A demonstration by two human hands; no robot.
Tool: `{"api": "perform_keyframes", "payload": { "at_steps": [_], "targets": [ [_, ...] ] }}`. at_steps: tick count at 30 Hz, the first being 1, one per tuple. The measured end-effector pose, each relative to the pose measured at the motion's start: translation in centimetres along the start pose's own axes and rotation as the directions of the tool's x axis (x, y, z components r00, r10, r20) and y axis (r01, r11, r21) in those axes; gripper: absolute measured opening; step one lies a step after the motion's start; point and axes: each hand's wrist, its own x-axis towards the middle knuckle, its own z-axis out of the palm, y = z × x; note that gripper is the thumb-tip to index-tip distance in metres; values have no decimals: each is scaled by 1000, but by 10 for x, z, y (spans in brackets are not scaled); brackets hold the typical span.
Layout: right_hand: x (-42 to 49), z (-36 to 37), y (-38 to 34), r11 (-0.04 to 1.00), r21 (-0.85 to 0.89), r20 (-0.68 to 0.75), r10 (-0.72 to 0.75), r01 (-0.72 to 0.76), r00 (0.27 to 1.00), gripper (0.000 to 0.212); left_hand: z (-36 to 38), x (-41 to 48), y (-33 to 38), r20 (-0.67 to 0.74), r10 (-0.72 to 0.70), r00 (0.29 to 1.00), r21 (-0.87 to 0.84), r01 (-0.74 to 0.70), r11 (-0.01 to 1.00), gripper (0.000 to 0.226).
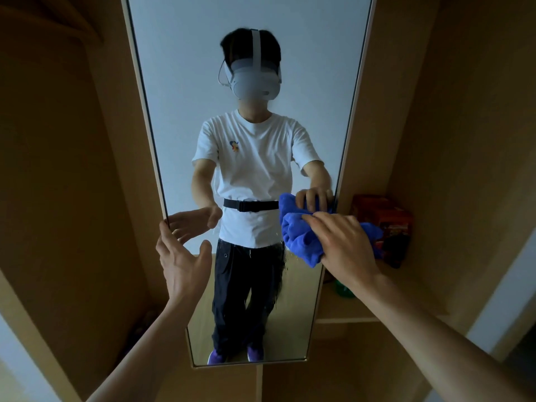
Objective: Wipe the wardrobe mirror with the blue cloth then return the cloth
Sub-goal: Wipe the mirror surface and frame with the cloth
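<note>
- Two bare arms are reaching up from the bottom of the frame toward the wardrobe mirror (179,82).
- The left hand (182,262) is lying open, low and left of the middle, with its fingertips (163,227) touching the mirror's left edge.
- The right hand (345,245) is gripping the blue cloth (301,239), fingers curled over it, and pressing it on the glass.
- The blue cloth is sitting bunched up by the mirror's right edge, right of the middle of the frame.
- Wet streaks (282,271) are showing on the glass just under the cloth.
- A red box (383,219) is sitting on a wooden shelf (348,313) at the right, beside the mirror.
</note>
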Motion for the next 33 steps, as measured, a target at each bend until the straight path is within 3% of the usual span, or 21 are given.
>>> {"api": "perform_keyframes", "payload": {
  "at_steps": [3,6,10,22,28,31,33],
  "targets": [
    [1,-6,-3,977,134,-73,174,-164,982,38,-3,1,0,8,-4,1000,1,4,1000,91],
    [7,-11,-2,905,282,-157,370,-317,916,41,-6,5,1,13,-5,1000,-18,5,1000,90],
    [18,-16,3,825,366,-163,512,-430,843,34,-10,14,4,15,-14,1000,-48,15,999,88],
    [27,-2,0,779,415,-224,589,-471,776,35,-12,20,3,42,70,997,-102,-66,993,89],
    [34,11,-15,763,452,-290,616,-463,732,33,-19,18,-2,120,102,988,-105,-90,990,98],
    [38,15,-29,772,471,-314,599,-427,737,33,-23,19,-7,159,104,982,-121,-85,989,102],
    [45,17,-38,762,493,-264,591,-420,762,22,-24,20,-11,171,109,979,-137,-86,987,101]
  ]
}}
